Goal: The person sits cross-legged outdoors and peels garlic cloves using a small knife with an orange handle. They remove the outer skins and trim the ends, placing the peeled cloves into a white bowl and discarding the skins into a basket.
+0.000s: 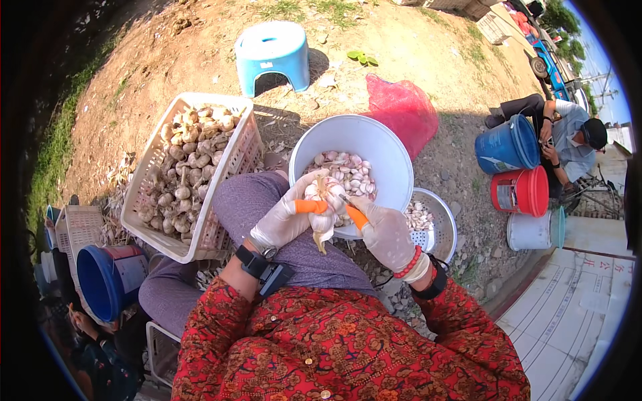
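Note:
My left hand (pixel 288 215), in a whitish glove with an orange thumb cover, holds garlic bulbs (pixel 322 220) with dry stems and roots. My right hand (pixel 388 233), gloved the same way, is at their right side. Its fingertips pinch a small dark tool (pixel 345 199), mostly hidden, touching the garlic. Just beyond both hands is a white bucket (pixel 383 131) with loose garlic cloves (pixel 351 170) inside. On the left, a pale plastic crate (pixel 133 198) is heaped with whole garlic bulbs (pixel 193 163).
A metal colander (pixel 444 220) with cloves stands right of the bucket. Beyond lie a red mesh bag (pixel 406 115) and a blue stool (pixel 273 47). A blue bucket (pixel 98 283) stands at left. At right, a seated person (pixel 572 135) is beside several buckets (pixel 519 190); another person (pixel 108 351) is lower left.

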`<state>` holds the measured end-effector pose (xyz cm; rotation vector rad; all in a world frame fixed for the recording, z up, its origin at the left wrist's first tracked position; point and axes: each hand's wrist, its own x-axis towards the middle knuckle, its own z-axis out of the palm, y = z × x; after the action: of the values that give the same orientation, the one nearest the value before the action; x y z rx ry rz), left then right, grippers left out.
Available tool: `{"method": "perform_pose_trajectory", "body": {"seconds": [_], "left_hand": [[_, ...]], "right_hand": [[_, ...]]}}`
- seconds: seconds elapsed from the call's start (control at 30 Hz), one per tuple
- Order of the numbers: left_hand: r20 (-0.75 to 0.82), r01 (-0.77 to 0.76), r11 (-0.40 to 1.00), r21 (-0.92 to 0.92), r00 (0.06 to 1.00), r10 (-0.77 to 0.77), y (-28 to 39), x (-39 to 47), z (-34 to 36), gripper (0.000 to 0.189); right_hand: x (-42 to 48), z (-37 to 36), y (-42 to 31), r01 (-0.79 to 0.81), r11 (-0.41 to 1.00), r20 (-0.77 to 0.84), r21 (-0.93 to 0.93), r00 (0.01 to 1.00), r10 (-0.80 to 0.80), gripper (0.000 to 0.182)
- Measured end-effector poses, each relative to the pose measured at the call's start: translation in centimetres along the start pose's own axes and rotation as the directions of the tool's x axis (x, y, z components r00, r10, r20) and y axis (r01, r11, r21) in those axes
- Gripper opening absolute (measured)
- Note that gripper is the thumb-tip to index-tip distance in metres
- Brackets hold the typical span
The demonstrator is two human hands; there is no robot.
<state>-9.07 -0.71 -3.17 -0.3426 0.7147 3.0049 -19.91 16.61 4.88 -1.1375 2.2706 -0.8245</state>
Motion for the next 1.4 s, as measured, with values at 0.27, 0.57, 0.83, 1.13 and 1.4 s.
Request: {"method": "perform_pose_trajectory", "body": {"seconds": [0.27,0.57,0.83,1.13,1.4], "left_hand": [[0.011,-0.032,0.999,0.020,0.999,0.032,-0.1,-0.1,0.2,0.066],[-0.023,-0.046,0.988,0.150,0.999,0.050,-0.2,-0.2,0.5,0.064],[-0.087,0.029,0.904,0.427,0.996,0.009,-0.5,-0.4,0.3,0.064],[-0.187,0.023,0.857,0.515,0.979,0.086,-1.5,0.9,-2.1,0.049],[-0.165,0.042,0.743,0.668,0.982,0.092,-2.1,1.0,-1.4,0.048]], "right_hand": [[0.7,0.1,-0.9,0.043,0.990,0.000,-0.138,0.999,-0.043,0.027],[0.8,0.3,0.2,0.077,0.917,0.110,-0.392,0.993,-0.036,0.023],[1.2,1.4,0.4,0.087,0.810,0.234,-0.580,0.970,0.063,0.012],[3.1,4.5,2.8,-0.041,0.848,0.200,-0.529,0.964,0.172,0.019],[3.0,3.6,2.5,-0.058,0.852,0.283,-0.520,0.930,0.236,0.023]]}}
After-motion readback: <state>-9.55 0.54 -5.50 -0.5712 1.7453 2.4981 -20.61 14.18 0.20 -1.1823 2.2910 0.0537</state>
